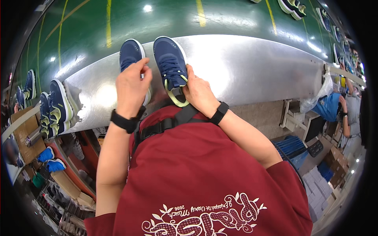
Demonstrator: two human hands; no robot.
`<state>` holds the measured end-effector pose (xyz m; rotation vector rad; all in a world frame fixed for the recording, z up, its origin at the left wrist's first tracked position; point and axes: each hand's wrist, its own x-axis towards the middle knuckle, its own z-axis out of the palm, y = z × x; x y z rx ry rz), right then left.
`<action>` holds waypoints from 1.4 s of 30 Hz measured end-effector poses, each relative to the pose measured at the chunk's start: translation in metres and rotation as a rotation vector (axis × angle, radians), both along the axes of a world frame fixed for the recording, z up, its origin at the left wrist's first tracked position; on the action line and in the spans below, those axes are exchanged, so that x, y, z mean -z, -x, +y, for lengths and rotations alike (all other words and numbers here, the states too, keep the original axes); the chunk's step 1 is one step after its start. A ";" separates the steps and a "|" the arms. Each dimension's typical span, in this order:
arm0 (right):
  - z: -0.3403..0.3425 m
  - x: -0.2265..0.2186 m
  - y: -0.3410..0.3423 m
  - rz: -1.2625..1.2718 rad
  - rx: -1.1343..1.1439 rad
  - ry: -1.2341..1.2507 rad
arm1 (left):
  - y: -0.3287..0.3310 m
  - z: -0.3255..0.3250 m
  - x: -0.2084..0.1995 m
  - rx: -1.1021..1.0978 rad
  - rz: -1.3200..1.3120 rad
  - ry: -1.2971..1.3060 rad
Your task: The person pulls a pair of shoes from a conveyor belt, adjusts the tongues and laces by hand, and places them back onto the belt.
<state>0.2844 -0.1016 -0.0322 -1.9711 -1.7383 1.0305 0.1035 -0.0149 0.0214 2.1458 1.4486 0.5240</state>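
Two navy blue sneakers stand side by side on the metal ledge, toes pointing away from me. The right sneaker (170, 65) has navy laces and a lime-yellow collar lining. My right hand (200, 91) grips it at the collar, fingers along its right side. Over the left sneaker (132, 52) hovers my left hand (134, 87), covering its laces and much of its opening. The fingers of that hand are curled, with index finger and thumb close together. Whatever may be between them is too small or hidden to make out. Black bands circle both wrists.
The shiny metal ledge (252, 67) borders a green conveyor belt (153, 17) with yellow lines. Another pair of navy sneakers (59, 104) stands at the left end. More shoes (292, 8) sit on the belt at far right. Blue shoes (55, 164) lie lower left. A person (350, 112) works at right.
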 end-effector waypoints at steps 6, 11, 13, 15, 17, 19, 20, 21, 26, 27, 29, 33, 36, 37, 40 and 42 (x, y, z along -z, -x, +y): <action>0.000 -0.002 -0.005 -0.034 -0.029 -0.001 | 0.005 -0.016 0.003 -0.080 -0.277 0.420; 0.004 -0.008 -0.004 -0.030 -0.034 0.030 | -0.004 -0.023 0.005 -0.077 -0.295 0.452; 0.004 -0.007 -0.004 -0.044 -0.046 0.012 | -0.005 -0.021 0.006 -0.060 -0.267 0.440; 0.004 -0.004 -0.003 -0.049 -0.040 0.015 | -0.008 -0.020 0.006 -0.052 -0.256 0.409; 0.004 -0.004 -0.002 -0.052 -0.035 0.017 | -0.010 -0.013 0.008 -0.026 -0.189 0.392; 0.007 -0.008 -0.003 -0.048 -0.032 0.035 | -0.015 -0.008 0.006 -0.001 -0.124 0.370; 0.006 -0.007 -0.003 -0.049 -0.034 0.031 | -0.017 -0.007 0.004 0.016 -0.111 0.391; 0.003 -0.005 -0.002 -0.041 -0.025 0.014 | -0.021 -0.006 0.003 0.037 -0.099 0.411; 0.002 -0.004 -0.001 -0.038 0.009 0.039 | -0.023 -0.019 0.002 0.122 0.068 -0.124; 0.002 -0.005 0.000 -0.036 0.003 0.031 | -0.021 -0.019 0.001 0.133 0.064 -0.121; 0.000 -0.001 0.001 -0.036 0.004 0.028 | -0.013 -0.018 0.000 0.082 0.022 -0.203; -0.003 0.010 -0.003 -0.027 0.029 -0.093 | 0.010 -0.006 -0.005 0.154 0.004 0.077; 0.002 -0.002 -0.006 -0.031 -0.006 -0.039 | 0.000 -0.023 -0.003 0.165 -0.082 0.061; 0.003 -0.006 -0.005 -0.034 -0.030 0.037 | 0.000 -0.027 0.005 0.262 -0.145 -0.031; 0.003 -0.003 -0.004 -0.031 -0.027 0.014 | -0.003 -0.033 0.001 0.262 -0.055 0.075; 0.003 -0.002 -0.004 -0.027 -0.030 -0.011 | -0.002 -0.027 0.000 0.111 -0.177 0.243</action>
